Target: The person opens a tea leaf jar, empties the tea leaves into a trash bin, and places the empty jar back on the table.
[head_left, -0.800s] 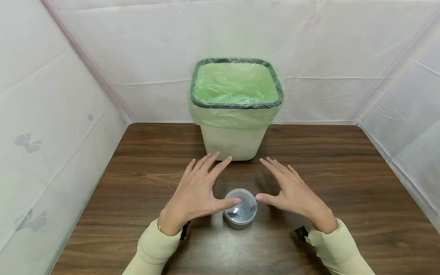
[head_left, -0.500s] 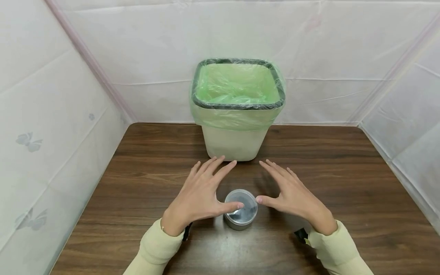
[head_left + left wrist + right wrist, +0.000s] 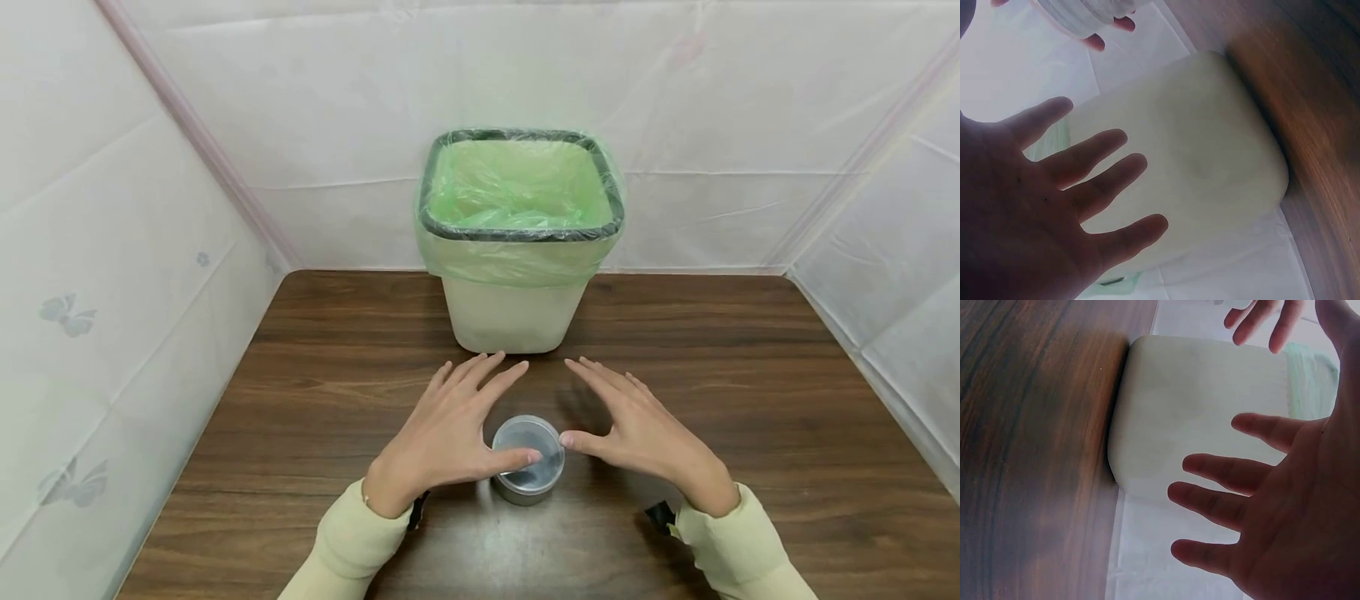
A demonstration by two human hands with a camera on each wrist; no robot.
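A small round container (image 3: pixel 527 479) with a clear, see-through lid stands upright on the table between my hands. My left hand (image 3: pixel 442 433) is spread with straight fingers on its left, and the thumb overlaps the lid in the head view; whether it touches cannot be told. On the other side my right hand (image 3: pixel 641 429) is likewise spread, its thumb tip beside the lid's right edge. Both palms show bare in the wrist views, the left palm (image 3: pixel 1016 194) and the right palm (image 3: pixel 1304 519). Part of the container's clear rim (image 3: pixel 1075 17) appears at the top of the left wrist view.
Behind the hands stands a pale waste bin (image 3: pixel 513 317) with a green bag liner (image 3: pixel 517 262) folded over its dark rim (image 3: pixel 525 235). The brown wooden table (image 3: pixel 315 375) meets white sheeting (image 3: pixel 337 225) at the back and sides.
My left hand has shifted to the right and slightly nearer to me, its thumb farther across the lid. The right hand has barely moved. The container and bin stay in place.
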